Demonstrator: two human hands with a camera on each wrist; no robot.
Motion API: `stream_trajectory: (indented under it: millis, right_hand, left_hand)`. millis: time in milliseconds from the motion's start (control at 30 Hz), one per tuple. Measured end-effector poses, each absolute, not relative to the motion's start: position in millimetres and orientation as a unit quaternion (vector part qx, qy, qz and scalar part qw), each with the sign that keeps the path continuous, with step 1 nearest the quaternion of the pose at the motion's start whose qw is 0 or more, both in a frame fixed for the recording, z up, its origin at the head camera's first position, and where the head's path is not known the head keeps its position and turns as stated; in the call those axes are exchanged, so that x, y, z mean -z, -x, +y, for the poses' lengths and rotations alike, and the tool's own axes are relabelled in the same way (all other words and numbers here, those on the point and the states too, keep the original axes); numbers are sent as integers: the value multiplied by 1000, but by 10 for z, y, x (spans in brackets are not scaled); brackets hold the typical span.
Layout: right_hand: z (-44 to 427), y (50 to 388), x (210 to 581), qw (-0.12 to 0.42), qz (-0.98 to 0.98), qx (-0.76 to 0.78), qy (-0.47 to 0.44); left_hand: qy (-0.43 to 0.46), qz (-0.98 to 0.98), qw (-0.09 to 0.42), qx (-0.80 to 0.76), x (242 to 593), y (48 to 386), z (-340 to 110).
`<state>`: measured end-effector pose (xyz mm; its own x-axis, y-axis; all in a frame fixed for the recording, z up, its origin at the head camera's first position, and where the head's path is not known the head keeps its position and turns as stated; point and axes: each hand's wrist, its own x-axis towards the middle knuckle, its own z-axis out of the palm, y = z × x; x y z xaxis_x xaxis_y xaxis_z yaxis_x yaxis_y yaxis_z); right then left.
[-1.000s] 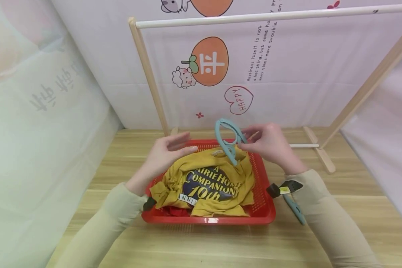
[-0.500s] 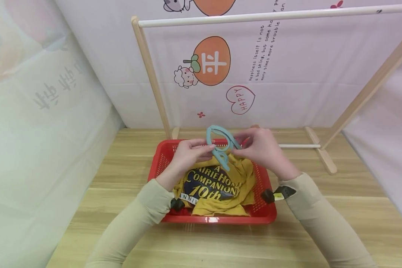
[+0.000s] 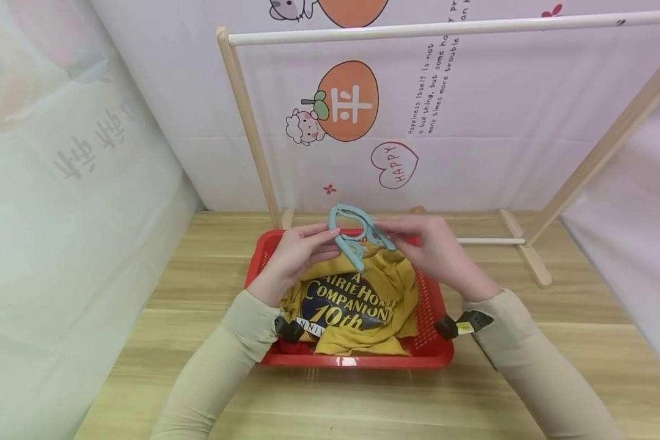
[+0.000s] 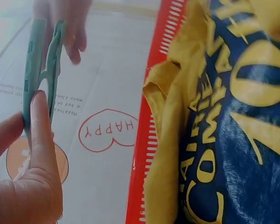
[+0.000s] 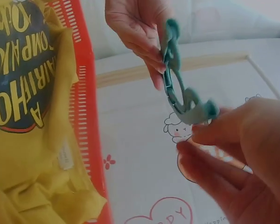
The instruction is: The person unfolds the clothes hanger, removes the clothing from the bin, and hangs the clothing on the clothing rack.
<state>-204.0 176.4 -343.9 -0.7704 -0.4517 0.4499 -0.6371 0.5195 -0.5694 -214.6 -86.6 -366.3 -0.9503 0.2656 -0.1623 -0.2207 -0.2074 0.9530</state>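
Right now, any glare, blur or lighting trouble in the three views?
Head: bright patch, probably glare, on the front rim of the red basket. Left wrist: upper left washed out, right hand soft. Right wrist: dim overall, brightest at top right.

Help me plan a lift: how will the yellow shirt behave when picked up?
The shirt looks floppy, lying in loose folds, so it would probably sag. It seems unlikely to roll, spread across the red basket.

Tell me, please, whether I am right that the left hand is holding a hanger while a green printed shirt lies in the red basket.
Not quite: the printed shirt in the red basket is yellow, as the head view shows; the left hand is indeed holding a hanger.
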Motion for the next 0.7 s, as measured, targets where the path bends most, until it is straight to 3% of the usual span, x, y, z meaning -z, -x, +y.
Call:
stream_trajectory:
  millis: [200, 367, 500, 700]
  right_hand:
    - [1750, 2007, 3476, 120, -847, -381, -351]
    - [1733, 2007, 3494, 165, -826, -393, -367]
    - [1735, 2029, 3476, 199, -817, -403, -363]
    - [1739, 2037, 3441, 160, -824, -431, -331]
  left_hand:
    - [-3, 609, 177, -773, 3664, 2169, -877]
    - [-13, 637, 169, -752, 3671, 2161, -862]
    - [-48, 712, 144, -685, 3622, 2100, -893]
    - [-95, 775, 91, -619, 3490, 2010, -932]
